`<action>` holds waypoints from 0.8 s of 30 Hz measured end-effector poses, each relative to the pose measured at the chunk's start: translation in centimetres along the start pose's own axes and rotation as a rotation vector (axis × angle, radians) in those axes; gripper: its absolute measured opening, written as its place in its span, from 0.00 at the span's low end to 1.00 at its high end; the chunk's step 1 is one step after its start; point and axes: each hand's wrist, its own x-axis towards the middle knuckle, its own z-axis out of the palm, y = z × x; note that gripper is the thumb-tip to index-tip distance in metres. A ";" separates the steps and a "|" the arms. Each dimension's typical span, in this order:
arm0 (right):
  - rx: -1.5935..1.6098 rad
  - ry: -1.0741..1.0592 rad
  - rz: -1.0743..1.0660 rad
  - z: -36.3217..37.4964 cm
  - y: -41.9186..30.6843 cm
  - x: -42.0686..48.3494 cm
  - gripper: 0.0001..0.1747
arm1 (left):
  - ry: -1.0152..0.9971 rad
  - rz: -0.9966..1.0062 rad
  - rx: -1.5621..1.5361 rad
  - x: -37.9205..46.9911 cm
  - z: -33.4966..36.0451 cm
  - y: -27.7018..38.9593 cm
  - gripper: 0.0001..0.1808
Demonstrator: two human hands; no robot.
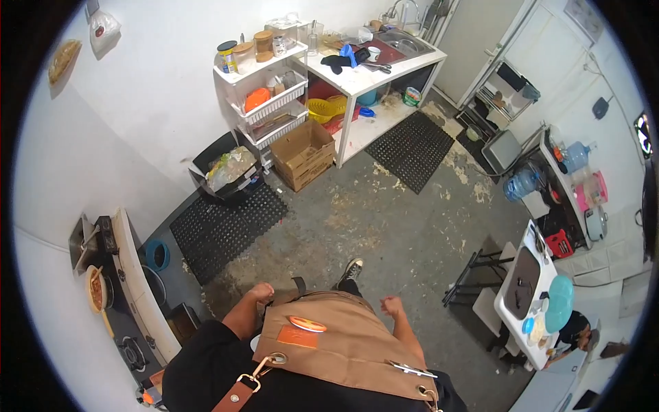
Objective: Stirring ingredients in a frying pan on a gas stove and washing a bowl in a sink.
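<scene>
My left hand (261, 292) hangs beside the left edge of a brown apron (334, 342), its fingers curled in and nothing visible in them. On the other side of the apron, my right hand (392, 305) is also curled, low over the grey floor, with no object showing in it. One black-and-white sneaker (352, 270) shows ahead of the apron. To the left stands a stove counter (141, 304) with a pan of reddish food (97, 291) and a bare gas burner (133, 354).
Black rubber mats (231, 226) lie on the floor. Ahead are a black bin (226, 180) holding rubbish, a cardboard box (304, 154), a white shelf rack (267, 98) and a sink table (381, 77). At right, a person (574, 332) sits by a white table (507, 319).
</scene>
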 end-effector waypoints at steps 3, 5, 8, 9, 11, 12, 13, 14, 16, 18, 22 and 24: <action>-0.060 -0.112 0.113 -2.6 0.0 3.0 0.10 | -0.023 0.279 0.530 3.9 -1.8 -0.6 0.06; -0.304 -0.147 0.085 -4.4 -2.1 2.6 0.09 | 0.050 0.412 0.506 6.4 -2.2 0.5 0.04; -0.056 -0.045 0.121 -7.0 -4.8 4.9 0.09 | 0.173 0.255 0.328 8.0 -1.8 7.7 0.06; -0.084 -0.046 0.125 -9.0 -2.8 8.9 0.09 | 0.195 0.371 0.312 7.5 -1.7 10.7 0.05; -0.537 -0.071 -0.411 -12.8 0.8 15.6 0.12 | 0.213 0.528 0.049 6.0 -0.6 18.3 0.03; -0.442 -0.093 -0.116 -11.2 -2.3 15.4 0.13 | 0.278 0.494 -0.205 4.4 -0.4 19.2 0.02; -0.366 -0.097 0.167 -9.9 -7.9 15.4 0.15 | 0.310 0.468 -0.227 3.0 -0.6 19.3 0.02; -0.459 -0.104 0.037 -10.0 -10.8 16.7 0.13 | 0.283 0.492 -0.236 2.2 -0.8 20.6 0.02; -0.660 -0.053 -0.265 -9.4 -15.6 19.7 0.13 | 0.246 0.525 -0.248 2.6 -1.1 22.1 0.03; -0.732 -0.019 -0.534 -6.9 -20.9 21.4 0.16 | 0.309 0.647 -0.113 3.4 -2.0 21.9 0.04; -0.704 -0.217 -0.794 2.3 -33.1 18.9 0.18 | 0.389 0.616 -0.317 6.5 -3.1 16.1 0.07; -0.758 -0.227 -0.821 5.4 -36.6 19.7 0.19 | 0.467 0.603 -0.301 6.8 -3.2 17.8 0.08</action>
